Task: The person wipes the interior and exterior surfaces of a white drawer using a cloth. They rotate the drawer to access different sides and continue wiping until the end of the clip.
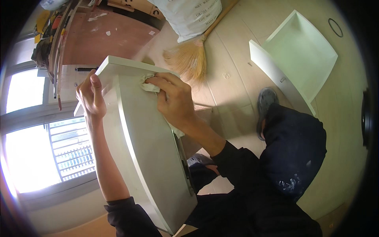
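Note:
A white drawer (154,142) stands tilted in front of me, with a metal slide rail (183,163) along its side. My left hand (93,96) grips the edge of its front panel (127,63), thumb up. In my right hand (174,97) is a crumpled white cloth (149,84), pressed against the drawer's side close to the front panel. Another part of the cloth hangs below that hand, near the rail. The drawer's far side and underside are partly hidden.
A second white drawer (299,56) lies on the tiled floor at the upper right, near a black ring (335,27). A straw broom (189,57) rests beside a printed white sack (192,17). Tools and rods lie on a reddish board (109,38) at the upper left, above a window (29,157).

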The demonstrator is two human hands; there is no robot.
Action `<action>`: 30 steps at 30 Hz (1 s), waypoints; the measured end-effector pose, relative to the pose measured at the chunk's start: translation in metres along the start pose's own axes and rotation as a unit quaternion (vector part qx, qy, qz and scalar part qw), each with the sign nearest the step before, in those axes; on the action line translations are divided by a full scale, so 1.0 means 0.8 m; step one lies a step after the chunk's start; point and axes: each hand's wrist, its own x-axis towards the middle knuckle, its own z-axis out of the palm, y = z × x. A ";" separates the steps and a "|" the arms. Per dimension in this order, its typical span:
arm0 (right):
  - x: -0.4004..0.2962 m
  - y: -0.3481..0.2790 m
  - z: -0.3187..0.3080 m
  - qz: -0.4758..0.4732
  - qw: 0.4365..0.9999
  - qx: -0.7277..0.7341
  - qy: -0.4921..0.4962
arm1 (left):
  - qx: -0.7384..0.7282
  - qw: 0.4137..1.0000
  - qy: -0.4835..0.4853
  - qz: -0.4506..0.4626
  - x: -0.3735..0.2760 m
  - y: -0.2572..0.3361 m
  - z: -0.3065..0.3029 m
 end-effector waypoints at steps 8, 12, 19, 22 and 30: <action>0.000 -0.017 0.000 -0.131 0.989 -0.053 -0.042 | -0.019 0.999 0.034 0.013 -0.005 0.014 0.002; -0.018 -0.024 0.003 -0.149 0.979 -0.122 -0.065 | -0.014 1.000 0.022 -0.009 -0.011 -0.001 0.000; 0.009 -0.022 0.013 -0.149 0.980 -0.105 -0.076 | 0.012 1.000 -0.007 -0.028 -0.003 -0.002 -0.004; -0.028 -0.039 -0.005 -0.159 0.982 -0.047 -0.093 | -0.009 1.000 0.028 -0.012 -0.009 0.009 0.001; -0.005 0.002 -0.002 -0.118 0.987 -0.098 -0.043 | 0.022 0.999 0.039 0.006 -0.008 -0.002 0.003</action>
